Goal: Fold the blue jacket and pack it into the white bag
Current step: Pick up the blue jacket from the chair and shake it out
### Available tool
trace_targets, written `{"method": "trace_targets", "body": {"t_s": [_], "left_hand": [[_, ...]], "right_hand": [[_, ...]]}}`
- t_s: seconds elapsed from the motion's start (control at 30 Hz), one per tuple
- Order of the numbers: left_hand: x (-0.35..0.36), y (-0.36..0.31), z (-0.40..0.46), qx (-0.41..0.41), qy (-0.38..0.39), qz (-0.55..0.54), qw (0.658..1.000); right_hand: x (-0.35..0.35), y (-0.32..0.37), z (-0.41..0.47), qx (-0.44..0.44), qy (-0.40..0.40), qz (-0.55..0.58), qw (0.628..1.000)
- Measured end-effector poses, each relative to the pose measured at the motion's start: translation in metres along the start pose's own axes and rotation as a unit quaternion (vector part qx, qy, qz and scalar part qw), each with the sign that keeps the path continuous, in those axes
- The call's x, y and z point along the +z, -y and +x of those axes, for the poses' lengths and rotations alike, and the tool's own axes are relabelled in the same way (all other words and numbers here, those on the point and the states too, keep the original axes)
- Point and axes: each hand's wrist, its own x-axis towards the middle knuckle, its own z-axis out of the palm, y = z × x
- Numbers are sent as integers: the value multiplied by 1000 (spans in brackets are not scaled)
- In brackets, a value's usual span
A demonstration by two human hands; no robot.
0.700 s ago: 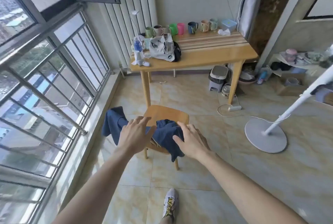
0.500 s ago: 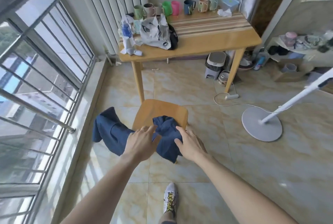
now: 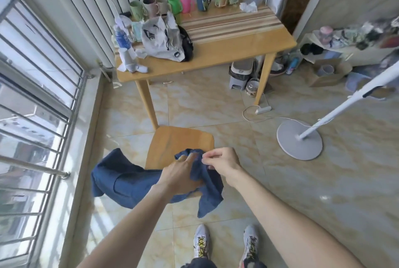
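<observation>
**Blue jacket bunched up on the stool**

Blue jacket (image 3: 129, 181) is draped over the near edge of the wooden stool (image 3: 179, 142), one end hanging off toward the window. Left hand (image 3: 181, 175) has a fistful of it, right hand (image 3: 222, 162) pinches the fabric up top. Further back, the white bag (image 3: 162, 39) sits on the table (image 3: 226, 51).

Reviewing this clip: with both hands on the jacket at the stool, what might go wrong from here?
The blue fabric jacket hangs off the small wooden stool toward the tiled floor; loose ends may drag or slip off. The white drawstring bag sits among mugs on the wooden table; packing could knock them.
</observation>
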Motion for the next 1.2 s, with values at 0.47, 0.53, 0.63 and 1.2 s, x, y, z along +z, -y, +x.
{"method": "trace_targets", "body": {"t_s": [0.47,0.53,0.63,1.2], "left_hand": [[-255,-229,-7,57,-408,-278,868],[-283,-274,-21,86,-442,-323,833],[-319,-326,-41,161,-499,-340,781],[-354,-370,61,119,-432,-117,887]], "right_hand": [[-233,119,37,-313,35,-93,944],[-257,135,47,-387,70,-139,909],[-294,167,41,-422,12,-191,886],[-386,410,-37,-665,-260,-272,646]]}}
